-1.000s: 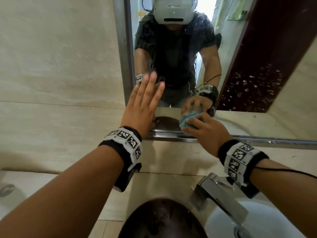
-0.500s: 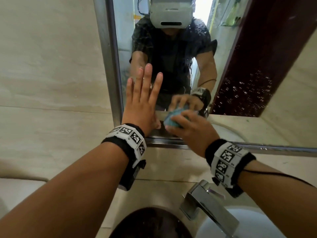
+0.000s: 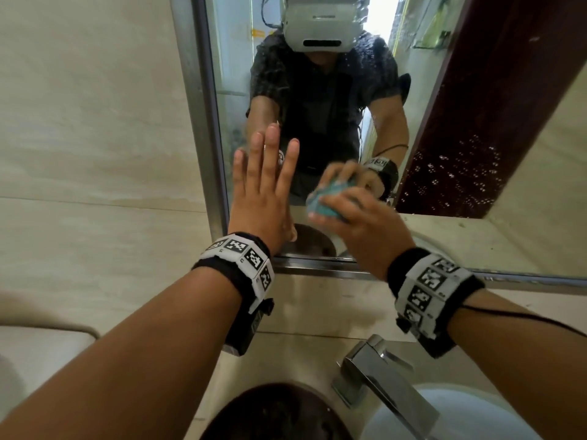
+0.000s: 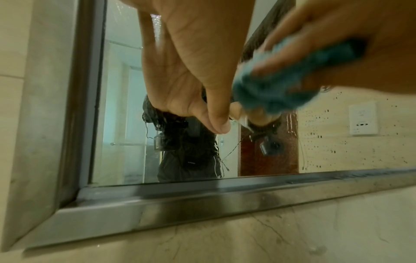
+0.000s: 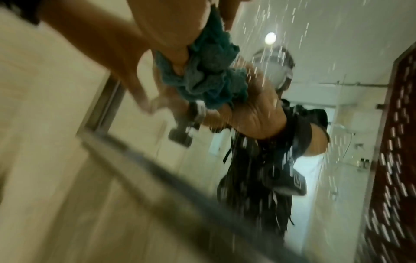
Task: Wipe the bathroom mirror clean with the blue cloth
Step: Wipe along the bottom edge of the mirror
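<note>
The bathroom mirror in its steel frame fills the wall ahead, speckled with water drops at the right. My left hand lies flat with straight fingers against the glass near the mirror's lower left corner. Just to its right my right hand grips the bunched blue cloth and presses it on the glass. In the left wrist view the blue cloth shows beside my left hand's thumb, above the bottom frame. The right wrist view is blurred, with the cloth crumpled in my fingers.
A chrome faucet stands below my right wrist, over a white basin. A dark round object sits at the bottom centre. Beige tiled wall flanks the mirror on the left. The glass reflects a person with a headset, and a dark door.
My right hand has carried the cloth leftward and a little up on the glass, closer to my left hand. The left hand has stayed flat on the mirror.
</note>
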The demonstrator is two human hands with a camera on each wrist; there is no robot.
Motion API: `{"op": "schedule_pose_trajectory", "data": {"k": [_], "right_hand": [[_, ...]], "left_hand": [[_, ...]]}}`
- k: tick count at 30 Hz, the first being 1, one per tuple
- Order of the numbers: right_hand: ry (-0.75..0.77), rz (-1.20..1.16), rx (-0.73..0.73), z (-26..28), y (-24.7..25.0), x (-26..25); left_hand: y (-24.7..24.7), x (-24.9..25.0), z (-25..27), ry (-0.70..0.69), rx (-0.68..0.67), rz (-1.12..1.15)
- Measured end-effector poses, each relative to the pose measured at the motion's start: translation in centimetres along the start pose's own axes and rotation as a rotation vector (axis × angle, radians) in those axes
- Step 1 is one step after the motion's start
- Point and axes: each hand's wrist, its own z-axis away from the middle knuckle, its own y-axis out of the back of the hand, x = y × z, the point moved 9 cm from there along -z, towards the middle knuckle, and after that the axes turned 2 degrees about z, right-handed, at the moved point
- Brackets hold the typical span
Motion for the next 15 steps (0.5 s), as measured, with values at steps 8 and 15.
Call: {"op": "schedule_pose_trajectory", "data": {"k": [8,15], "right_hand": [[-0.032,0.005,0.055,1.1,-1.4,-1.2],[-0.298,-0.052,0.158,-1.4,3.3,4.0]], "left_hand": [[-0.1,-0.3,0.0,-0.01,0.03,0.012],[0.0,-0.2,0.1,-0.016,0.052,0.032]]}}
